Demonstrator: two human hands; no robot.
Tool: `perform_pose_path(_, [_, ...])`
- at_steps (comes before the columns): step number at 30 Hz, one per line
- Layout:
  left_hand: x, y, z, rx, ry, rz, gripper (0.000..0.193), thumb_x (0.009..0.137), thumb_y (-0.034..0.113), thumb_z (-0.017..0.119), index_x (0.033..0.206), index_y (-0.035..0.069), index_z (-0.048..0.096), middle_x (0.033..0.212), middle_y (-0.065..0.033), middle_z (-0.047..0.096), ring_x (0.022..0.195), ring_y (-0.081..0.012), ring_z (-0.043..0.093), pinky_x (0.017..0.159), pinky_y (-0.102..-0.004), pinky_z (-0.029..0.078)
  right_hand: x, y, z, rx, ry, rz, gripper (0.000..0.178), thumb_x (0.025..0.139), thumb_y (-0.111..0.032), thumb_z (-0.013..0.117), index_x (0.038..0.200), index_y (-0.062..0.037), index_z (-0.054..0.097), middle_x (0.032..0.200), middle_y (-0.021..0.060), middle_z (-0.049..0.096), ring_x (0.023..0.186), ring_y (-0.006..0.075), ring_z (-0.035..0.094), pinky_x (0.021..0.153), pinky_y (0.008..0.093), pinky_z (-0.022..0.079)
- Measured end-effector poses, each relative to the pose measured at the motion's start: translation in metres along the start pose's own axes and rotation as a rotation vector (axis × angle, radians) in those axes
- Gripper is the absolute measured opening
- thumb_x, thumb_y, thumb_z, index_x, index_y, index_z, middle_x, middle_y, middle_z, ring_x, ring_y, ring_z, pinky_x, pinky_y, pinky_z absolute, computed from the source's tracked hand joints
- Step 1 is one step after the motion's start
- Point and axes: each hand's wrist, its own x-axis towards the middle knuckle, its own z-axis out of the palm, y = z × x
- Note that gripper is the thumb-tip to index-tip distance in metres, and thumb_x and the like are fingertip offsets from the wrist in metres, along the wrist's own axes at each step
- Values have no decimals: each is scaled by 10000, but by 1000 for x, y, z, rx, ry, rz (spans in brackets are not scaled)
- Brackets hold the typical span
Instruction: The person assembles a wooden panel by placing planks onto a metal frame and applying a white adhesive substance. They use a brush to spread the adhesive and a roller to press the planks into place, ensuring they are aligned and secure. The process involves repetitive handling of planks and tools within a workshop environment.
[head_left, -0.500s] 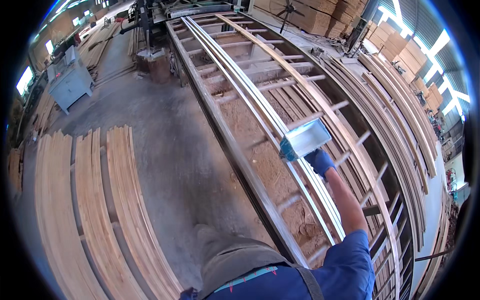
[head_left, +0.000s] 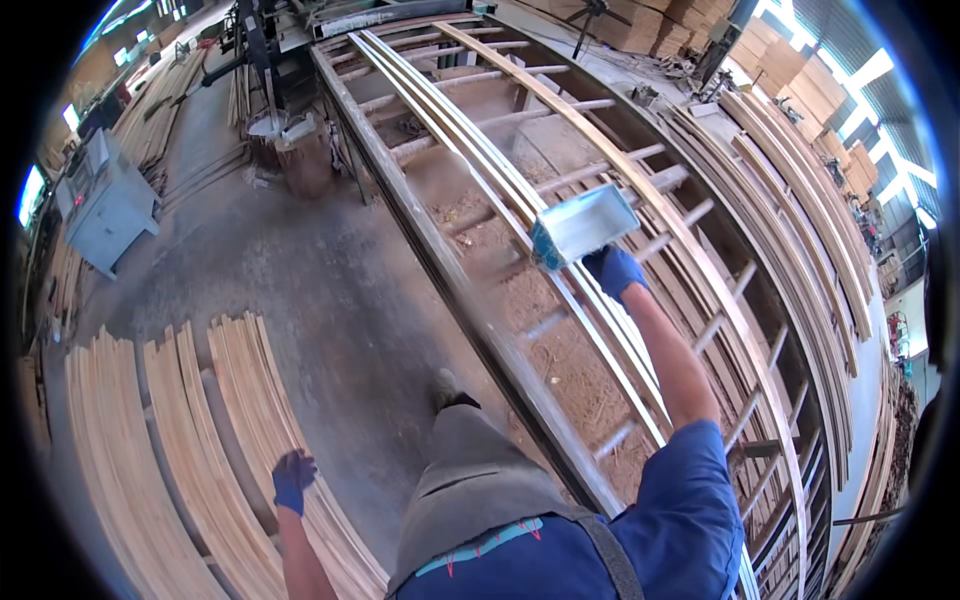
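Note:
My right hand (head_left: 615,272), in a blue glove, is closed on the near side of an open box-shaped tool (head_left: 588,225). This tool has a pale inside and blue-stained outer sides. It sits over long narrow wooden strips (head_left: 482,165), which look white along their near stretch and run lengthwise on a slatted rack (head_left: 425,215). How the tool's underside meets the strips is hidden. At the lower left, my gloved left hand (head_left: 293,482) appears in front of stacked boards (head_left: 245,385), holding nothing visible, its fingers loosely bent and partly apart.
A longer bare wooden strip (head_left: 610,150) lies on the rack to the right. Beyond it are piles of long boards (head_left: 800,200). A grey cabinet (head_left: 108,215) stands at the far left, and a round stump-like block (head_left: 305,165) is beside the rack's far end.
I have moved forward along the rack, and the box tool has slid farther along the strips with my right hand. My left hand has come into view.

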Motion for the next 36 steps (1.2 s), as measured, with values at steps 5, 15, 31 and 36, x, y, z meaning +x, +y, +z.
perform_pose_path(5, [96,58,-21,-217,-20,-145,299,983,345,556,1149,105,623,896,-139,710,685,-267,691,530,-368,531,171,-118,26,93,-17,-98,462,902,-497,559,1072,-89,693,1055,231,686,994,413,655,836,513,513])
perform_pose_path(15, [127,33,-2,-171,33,-734,362,931,449,588,1141,158,633,997,-105,702,835,-270,659,752,-462,521,454,-278,68,106,-4,-32,454,898,-495,598,1101,-102,698,1045,220,691,989,416,655,815,498,517])
perform_pose_path(31, [558,462,-2,-157,149,-229,313,980,369,521,1101,93,603,900,-137,710,718,-257,695,604,-390,547,883,-457,159,256,61,-138,323,891,-368,671,973,-56,656,645,65,620,483,193,592,431,347,501])
perform_pose_path(36, [680,518,19,-88,171,-358,276,967,309,501,1103,92,605,916,-138,713,721,-258,694,625,-410,555,1043,-555,152,449,-46,-13,354,877,-369,670,976,-30,670,684,109,652,521,222,620,471,384,505])
